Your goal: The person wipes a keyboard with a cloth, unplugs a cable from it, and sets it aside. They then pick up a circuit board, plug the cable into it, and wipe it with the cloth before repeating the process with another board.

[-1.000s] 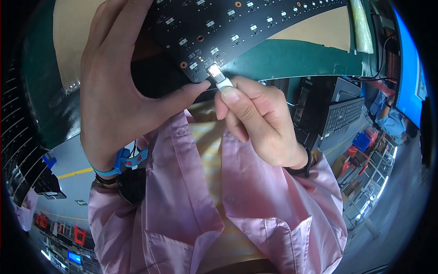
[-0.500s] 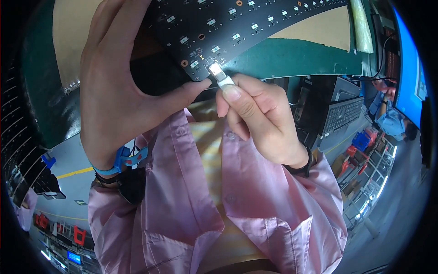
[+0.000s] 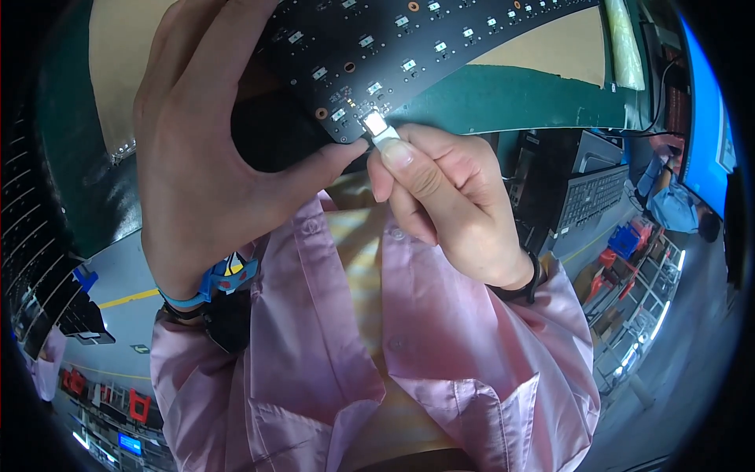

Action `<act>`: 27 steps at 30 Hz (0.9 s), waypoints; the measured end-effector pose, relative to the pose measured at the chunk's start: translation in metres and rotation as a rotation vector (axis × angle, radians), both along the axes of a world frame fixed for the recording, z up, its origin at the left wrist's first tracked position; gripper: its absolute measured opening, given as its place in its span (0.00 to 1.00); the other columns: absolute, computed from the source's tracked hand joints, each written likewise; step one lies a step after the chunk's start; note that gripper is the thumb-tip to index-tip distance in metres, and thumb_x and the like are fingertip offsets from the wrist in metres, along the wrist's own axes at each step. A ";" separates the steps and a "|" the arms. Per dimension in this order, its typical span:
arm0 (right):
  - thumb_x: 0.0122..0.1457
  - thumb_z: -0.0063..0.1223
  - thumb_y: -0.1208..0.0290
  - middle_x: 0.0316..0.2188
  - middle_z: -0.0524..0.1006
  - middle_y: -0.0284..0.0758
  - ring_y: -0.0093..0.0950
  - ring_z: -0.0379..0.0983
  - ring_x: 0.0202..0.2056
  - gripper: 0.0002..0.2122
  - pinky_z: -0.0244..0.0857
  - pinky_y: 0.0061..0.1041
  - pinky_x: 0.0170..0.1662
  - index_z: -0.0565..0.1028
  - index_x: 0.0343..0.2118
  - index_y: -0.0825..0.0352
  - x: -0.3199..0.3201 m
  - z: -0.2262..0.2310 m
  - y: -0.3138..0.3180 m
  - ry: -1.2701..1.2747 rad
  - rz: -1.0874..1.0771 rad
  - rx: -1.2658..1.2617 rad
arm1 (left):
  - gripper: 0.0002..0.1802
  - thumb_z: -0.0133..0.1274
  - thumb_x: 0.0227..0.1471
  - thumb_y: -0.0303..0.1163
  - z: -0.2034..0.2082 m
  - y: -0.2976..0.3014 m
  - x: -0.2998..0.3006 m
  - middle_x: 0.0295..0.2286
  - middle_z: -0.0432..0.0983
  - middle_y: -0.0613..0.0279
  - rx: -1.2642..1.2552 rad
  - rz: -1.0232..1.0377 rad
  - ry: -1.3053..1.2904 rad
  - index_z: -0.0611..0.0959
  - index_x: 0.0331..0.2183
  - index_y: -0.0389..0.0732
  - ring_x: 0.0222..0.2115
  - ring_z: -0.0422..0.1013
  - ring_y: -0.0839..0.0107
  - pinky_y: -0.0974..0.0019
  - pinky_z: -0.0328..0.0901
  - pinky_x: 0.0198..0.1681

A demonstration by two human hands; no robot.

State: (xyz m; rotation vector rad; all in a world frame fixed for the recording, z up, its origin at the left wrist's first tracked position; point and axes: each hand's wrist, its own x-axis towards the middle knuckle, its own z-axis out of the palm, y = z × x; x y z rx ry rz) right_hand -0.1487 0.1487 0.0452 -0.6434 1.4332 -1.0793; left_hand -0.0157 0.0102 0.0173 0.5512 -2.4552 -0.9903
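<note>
A black circuit board (image 3: 385, 59) with rows of small pale components is tilted up in front of me. My left hand (image 3: 197, 149) grips it, its thumb against the near corner and its fingers reaching up along the left side; their tips are out of the picture. Between the thumb and bent fingers of my right hand (image 3: 448, 189) is a USB plug (image 3: 381, 129) with a white body and a bright metal end. That metal end meets the board's near edge beside the corner. How deep it sits in any socket cannot be made out.
Under the board lies a green mat (image 3: 503, 98) with brown cardboard (image 3: 550, 49) on it. A keyboard (image 3: 590, 198) stands to the right, close to a lit blue screen (image 3: 708, 118). Rolled clear plastic (image 3: 624, 47) lies at the far right. Another person in blue (image 3: 675, 206) is beyond.
The board and both hands have shifted very slightly. My right thumb sits a little further forward over the plug's white body, and less of that body shows. Both grips are kept.
</note>
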 end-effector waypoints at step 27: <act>0.53 0.56 0.59 0.39 0.75 0.44 0.26 0.72 0.40 0.25 0.64 0.22 0.42 0.70 0.47 0.75 -0.225 0.006 -0.041 1.182 -0.044 -0.132 | 0.17 0.55 0.49 0.26 0.030 0.014 0.011 0.22 0.72 0.64 0.737 0.395 -0.049 0.74 0.40 0.26 0.21 0.64 0.84 0.80 0.61 0.23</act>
